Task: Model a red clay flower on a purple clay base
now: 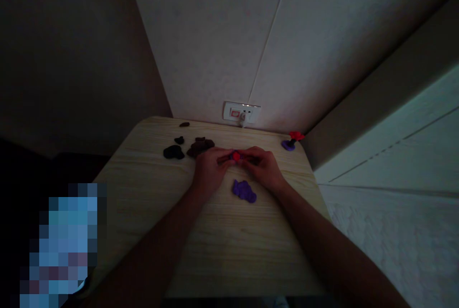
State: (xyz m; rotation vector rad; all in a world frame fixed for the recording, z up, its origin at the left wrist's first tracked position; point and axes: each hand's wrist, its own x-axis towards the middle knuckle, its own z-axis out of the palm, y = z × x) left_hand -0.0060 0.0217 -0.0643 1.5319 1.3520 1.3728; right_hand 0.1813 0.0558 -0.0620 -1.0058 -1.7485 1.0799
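Observation:
My left hand (pixel 210 167) and my right hand (pixel 264 167) meet over the middle of the table, fingers closed from both sides around a small modelling clay piece (pixel 235 155). Its top is red, with some purple at the edge; the fingers cover the rest. Just below the hands lies an uneven lump of purple clay (pixel 244 191). Brown clay (pixel 201 147) sits right behind my left hand, which partly hides it. Farther left are a larger black clay lump (pixel 174 152) and a smaller one (pixel 179 140).
A clay figure with a red flower-like top (pixel 296 136) and purple base stands at the table's back right corner. Near the back edge lies a small brown piece (pixel 184 125). The wooden table (pixel 215 250) meets a wall with a socket (pixel 241 113). A blurred-out bright patch (pixel 66 236) is at lower left.

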